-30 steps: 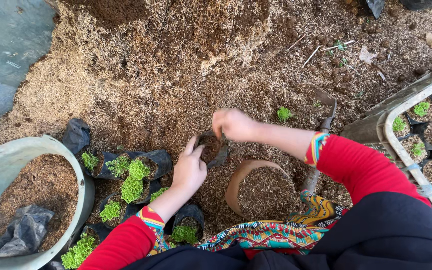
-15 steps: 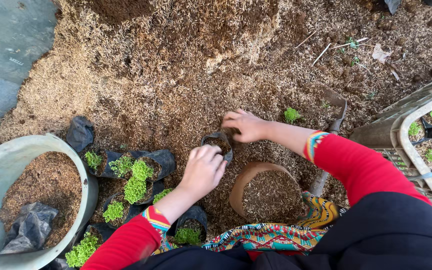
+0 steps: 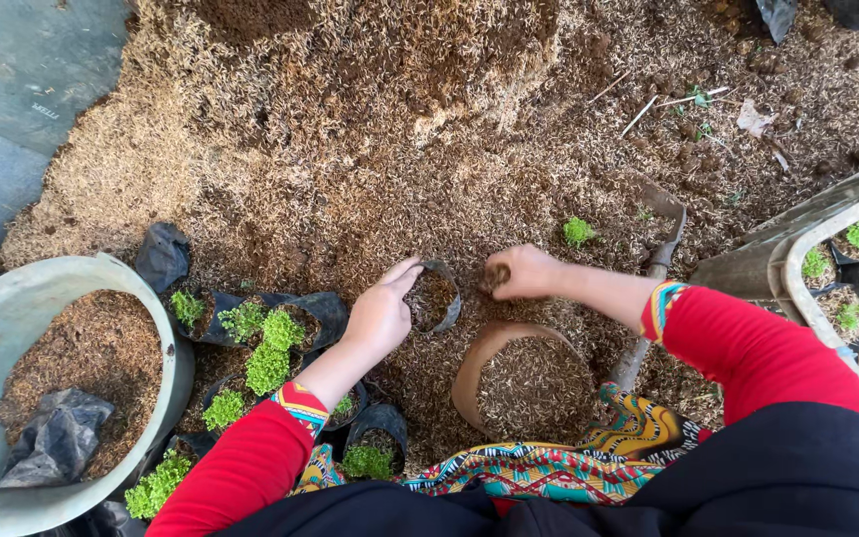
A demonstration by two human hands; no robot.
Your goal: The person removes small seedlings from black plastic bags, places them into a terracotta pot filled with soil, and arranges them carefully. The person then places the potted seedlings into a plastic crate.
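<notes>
The left hand (image 3: 380, 313) now steadies the bag (image 3: 436, 296) from the side; the right hand (image 3: 521, 271) has drawn back, clutching husks.

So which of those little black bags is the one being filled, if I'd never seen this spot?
Start at the wide heap of brown husk mix and come down to the two red-sleeved arms. Between the left hand and right hand stands a small black bag. Unlike the bags of green seedlings to its left, it holds only brown mix.

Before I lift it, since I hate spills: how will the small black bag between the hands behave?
Likely floppy: the black bag has thin, curling plastic walls. Probably light, as it looks only part-filled. Its open top could spill if tipped.
</notes>
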